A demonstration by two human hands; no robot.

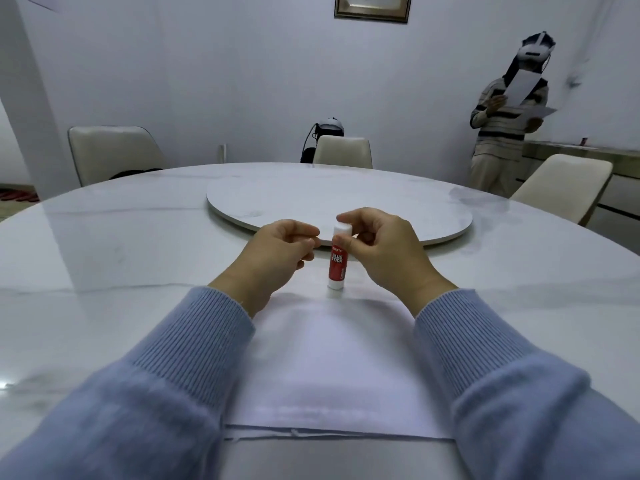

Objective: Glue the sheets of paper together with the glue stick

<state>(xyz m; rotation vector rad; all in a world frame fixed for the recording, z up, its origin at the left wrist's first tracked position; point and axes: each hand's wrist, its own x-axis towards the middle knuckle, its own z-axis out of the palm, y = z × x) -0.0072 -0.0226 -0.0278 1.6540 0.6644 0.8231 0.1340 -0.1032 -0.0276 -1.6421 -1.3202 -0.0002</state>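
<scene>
Head view: round white marble tabletop (121,237), raised turntable (346,199) at centre, cream chairs (114,150) around, framed picture (373,6) on pale wall. Second person (502,133) stands far right, headset on, holding sheets. Paper sheets (332,368) lie stacked at near edge between blue sleeves. Glue stick (337,263) stands upright, cap on, at sheets' far edge. Right hand (384,251) pinches its cap end with curled fingers. Left hand (277,251) just beside, fingers curled, holding nothing visible.
</scene>
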